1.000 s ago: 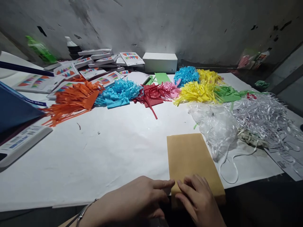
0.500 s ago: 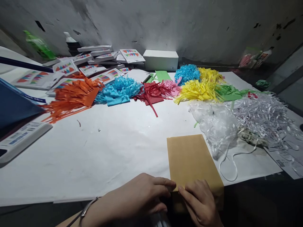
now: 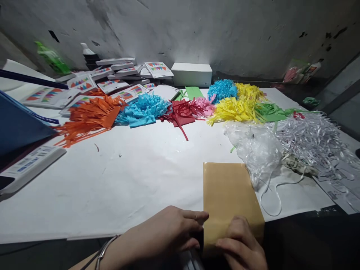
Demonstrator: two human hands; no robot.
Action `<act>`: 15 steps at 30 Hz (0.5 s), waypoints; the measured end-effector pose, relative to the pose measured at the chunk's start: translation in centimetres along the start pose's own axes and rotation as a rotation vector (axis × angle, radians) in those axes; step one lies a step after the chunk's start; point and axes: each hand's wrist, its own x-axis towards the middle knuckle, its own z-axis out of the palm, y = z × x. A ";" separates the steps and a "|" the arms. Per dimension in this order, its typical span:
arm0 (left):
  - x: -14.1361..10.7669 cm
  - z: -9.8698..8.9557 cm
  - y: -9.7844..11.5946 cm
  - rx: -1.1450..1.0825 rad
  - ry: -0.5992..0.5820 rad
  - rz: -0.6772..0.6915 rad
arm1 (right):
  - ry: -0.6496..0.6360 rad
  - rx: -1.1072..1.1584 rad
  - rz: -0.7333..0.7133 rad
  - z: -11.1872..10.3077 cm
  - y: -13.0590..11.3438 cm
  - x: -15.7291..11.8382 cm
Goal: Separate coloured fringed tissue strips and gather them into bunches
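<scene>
A sheet of brown paper lies at the table's near edge, its lower end bending down over the edge. My right hand presses on its lower part with curled fingers, the fingertips gripping the paper. My left hand, with a bracelet at the wrist, is beside the paper's left edge. Its index finger stretches out to touch that edge, and the thumb is apart from the fingers. Below the left hand a grey object is partly in view; its kind cannot be made out.
Fringed paper bundles lie in a row: orange, blue, red and yellow. Behind are bunting packs and a white box. Clear plastic and white ribbon lie right, a blue folder left.
The brown paper has shifted and turned slightly to the right. My right hand has moved down and a little right with it; my left hand has stayed nearly in place.
</scene>
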 end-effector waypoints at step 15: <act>-5.6 -5.2 1.8 0.127 0.630 -0.086 | -0.121 0.583 0.430 1.7 -2.2 5.9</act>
